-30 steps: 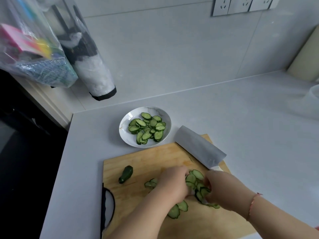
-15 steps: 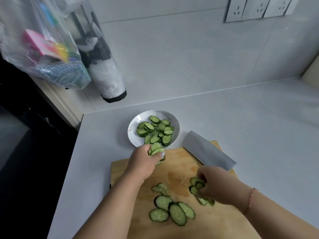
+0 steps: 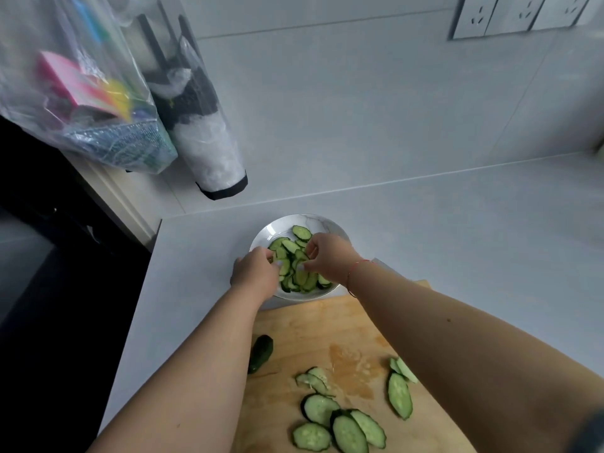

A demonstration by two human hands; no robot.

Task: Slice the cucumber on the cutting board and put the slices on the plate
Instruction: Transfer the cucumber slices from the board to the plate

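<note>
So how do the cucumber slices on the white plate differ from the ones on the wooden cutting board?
The slices on the white plate lie heaped and overlapping under both hands; the slices on the wooden cutting board lie spread out, mostly flat, untouched. The plate pile looks bigger. Both are thin, pale green with dark skin.

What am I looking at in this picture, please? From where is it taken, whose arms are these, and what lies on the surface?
There is no machine here. A person wears a camera on the head, so the single view looks forward and down along their own bare arms. Both hands are over the white round plate on the grey counter. The left hand and the right hand have fingers curled at the green cucumber slices on the plate; whether they grip any slices is unclear. Nearer lies the wooden cutting board, with more loose cucumber slices and a dark green cucumber end. Clear plastic bags hang on the left.
</note>
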